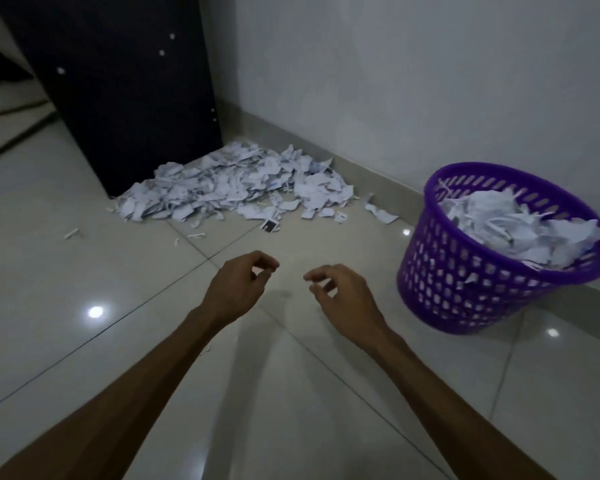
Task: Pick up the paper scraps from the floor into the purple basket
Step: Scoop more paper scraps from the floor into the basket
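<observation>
A big heap of white paper scraps (236, 183) lies on the tiled floor in the corner, between a dark cabinet and the wall. The purple basket (465, 285) stands at the right by the wall, tilted toward me and heaped with scraps (520, 226). My left hand (236, 289) and my right hand (340, 292) hover side by side above the bare floor in front of the heap, short of it. Both hold nothing, with fingers loosely curled and apart. The right hand is left of the basket.
A tall dark cabinet (118, 98) stands at the back left, its base touching the heap. Loose scraps lie apart: one by the skirting (381, 213), small bits at the left (71, 233), a dark card (269, 225). The grey wall (395, 81) runs behind.
</observation>
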